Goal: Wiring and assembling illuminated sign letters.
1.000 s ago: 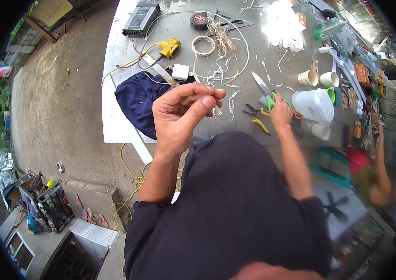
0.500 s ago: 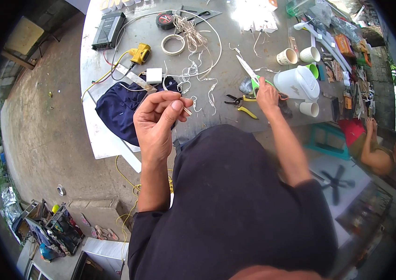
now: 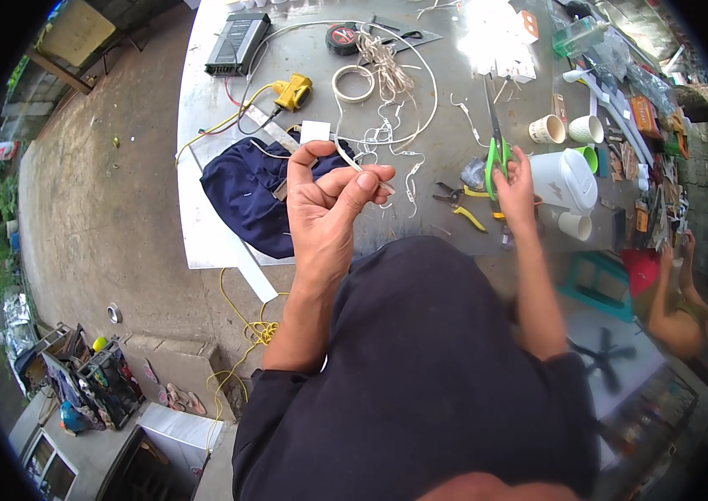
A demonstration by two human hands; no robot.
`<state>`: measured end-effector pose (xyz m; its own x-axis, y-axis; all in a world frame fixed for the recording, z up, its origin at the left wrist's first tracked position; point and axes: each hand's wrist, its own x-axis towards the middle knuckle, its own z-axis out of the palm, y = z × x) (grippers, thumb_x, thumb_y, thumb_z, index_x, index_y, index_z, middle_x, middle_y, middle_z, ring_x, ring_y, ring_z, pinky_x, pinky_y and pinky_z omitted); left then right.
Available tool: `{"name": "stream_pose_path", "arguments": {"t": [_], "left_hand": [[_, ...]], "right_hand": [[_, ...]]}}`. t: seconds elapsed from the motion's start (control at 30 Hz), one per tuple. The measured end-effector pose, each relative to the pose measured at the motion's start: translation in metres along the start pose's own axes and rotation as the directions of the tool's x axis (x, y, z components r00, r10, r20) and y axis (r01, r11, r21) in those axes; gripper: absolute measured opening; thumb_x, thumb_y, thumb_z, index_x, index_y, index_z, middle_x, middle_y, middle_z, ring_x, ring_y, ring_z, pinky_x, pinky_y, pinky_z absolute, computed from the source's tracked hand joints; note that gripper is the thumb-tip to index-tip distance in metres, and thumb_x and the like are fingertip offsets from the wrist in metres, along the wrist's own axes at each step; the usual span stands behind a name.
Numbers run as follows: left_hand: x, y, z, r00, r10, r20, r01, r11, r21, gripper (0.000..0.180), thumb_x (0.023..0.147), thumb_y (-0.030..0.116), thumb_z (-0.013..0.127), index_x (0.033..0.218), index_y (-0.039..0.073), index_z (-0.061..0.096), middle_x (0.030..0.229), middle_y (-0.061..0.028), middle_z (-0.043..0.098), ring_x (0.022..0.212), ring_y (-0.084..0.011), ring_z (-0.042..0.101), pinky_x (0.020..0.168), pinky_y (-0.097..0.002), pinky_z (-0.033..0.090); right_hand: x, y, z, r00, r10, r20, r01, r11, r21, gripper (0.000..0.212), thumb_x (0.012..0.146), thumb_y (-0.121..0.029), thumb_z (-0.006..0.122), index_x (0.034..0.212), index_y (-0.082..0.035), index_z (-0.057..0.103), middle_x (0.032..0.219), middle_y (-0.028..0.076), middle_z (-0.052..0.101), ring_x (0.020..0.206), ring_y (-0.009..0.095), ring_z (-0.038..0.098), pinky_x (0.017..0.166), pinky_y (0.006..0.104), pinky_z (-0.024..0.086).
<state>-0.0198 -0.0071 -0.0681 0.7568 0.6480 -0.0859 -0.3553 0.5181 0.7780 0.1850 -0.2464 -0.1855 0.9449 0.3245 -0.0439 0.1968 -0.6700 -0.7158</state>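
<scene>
Left hand pinches cable, right hand grips scissors; concrete floor left of the grey counter, teal stool at its near edge.

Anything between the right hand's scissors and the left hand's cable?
Nothing visible: open air separates the green-handled scissors and the white cable; the yellow-handled pliers nearby lie on the table.

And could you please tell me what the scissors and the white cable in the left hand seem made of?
Scissors: blades probably steel, from their thin grey look; handles likely smooth plastic, evenly bright green. White cable: seemingly plastic-sheathed, its pale surface bending smoothly; core unclear.
</scene>
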Motion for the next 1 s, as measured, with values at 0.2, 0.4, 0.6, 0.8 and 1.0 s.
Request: {"name": "stream_pose_path", "arguments": {"t": [0.2, 0.4, 0.6, 0.8, 1.0], "left_hand": [[0.011, 0.006, -0.002, 0.988, -0.152, 0.01, 0.152, 0.974, -0.168, 0.034, 0.095, 0.004, 0.067, 0.123, -0.005, 0.05, 0.102, -0.0211, 0.073, 0.085, -0.0201, 0.072, 0.078, -0.0309, 0.059], [0.008, 0.027, 0.011, 0.97, -0.242, 0.032, 0.243, 0.968, -0.068, 0.02, 0.097, 0.011, 0.066, 0.11, -0.005, 0.066, 0.097, -0.0187, 0.072, 0.076, -0.0179, 0.067, 0.075, -0.0301, 0.055], [0.011, 0.046, 0.015, 0.994, -0.075, 0.075, 0.076, 0.997, -0.008, 0.022, 0.092, 0.008, 0.072, 0.107, -0.008, 0.069, 0.084, -0.0111, 0.073, 0.074, -0.0135, 0.07, 0.066, -0.024, 0.057], [0.004, 0.061, 0.026, 0.995, 0.031, 0.095, -0.031, 1.0, -0.001, 0.018, 0.091, 0.003, 0.073, 0.104, -0.008, 0.068, 0.083, -0.0108, 0.073, 0.073, -0.0128, 0.07, 0.068, -0.0241, 0.058], [-0.005, 0.07, 0.034, 0.999, 0.03, 0.022, -0.033, 0.99, 0.134, 0.017, 0.09, 0.006, 0.071, 0.101, -0.007, 0.068, 0.081, -0.017, 0.071, 0.069, -0.0201, 0.068, 0.063, -0.0305, 0.055]], "right_hand": [[-0.052, -0.041, -0.01, 0.807, 0.057, 0.588, -0.56, 0.392, 0.73, 0.063, 0.092, -0.024, 0.074, 0.142, 0.003, 0.046, 0.104, 0.007, 0.063, 0.084, 0.014, 0.061, 0.072, 0.0296, 0.05], [-0.079, -0.105, -0.045, 0.681, -0.187, 0.708, -0.468, 0.633, 0.617, 0.086, 0.088, -0.047, 0.075, 0.149, 0.001, 0.041, 0.087, 0.004, 0.058, 0.074, 0.012, 0.054, 0.067, 0.0279, 0.047], [-0.086, -0.147, -0.099, 0.627, -0.342, 0.7, 0.041, 0.912, 0.409, 0.107, 0.076, -0.059, 0.08, 0.154, -0.002, 0.035, 0.094, 0.01, 0.062, 0.077, 0.018, 0.059, 0.075, 0.032, 0.05], [-0.095, -0.175, -0.122, 0.548, -0.482, 0.684, 0.371, 0.873, 0.317, 0.098, 0.073, -0.051, 0.084, 0.146, 0.001, 0.046, 0.12, 0.02, 0.069, 0.082, 0.028, 0.066, 0.081, 0.0353, 0.052], [-0.1, -0.181, -0.122, 0.539, -0.48, 0.692, 0.353, 0.875, 0.332, 0.096, 0.071, -0.05, 0.085, 0.142, 0.003, 0.05, 0.102, 0.018, 0.069, 0.079, 0.032, 0.066, 0.076, 0.0359, 0.052]]}}
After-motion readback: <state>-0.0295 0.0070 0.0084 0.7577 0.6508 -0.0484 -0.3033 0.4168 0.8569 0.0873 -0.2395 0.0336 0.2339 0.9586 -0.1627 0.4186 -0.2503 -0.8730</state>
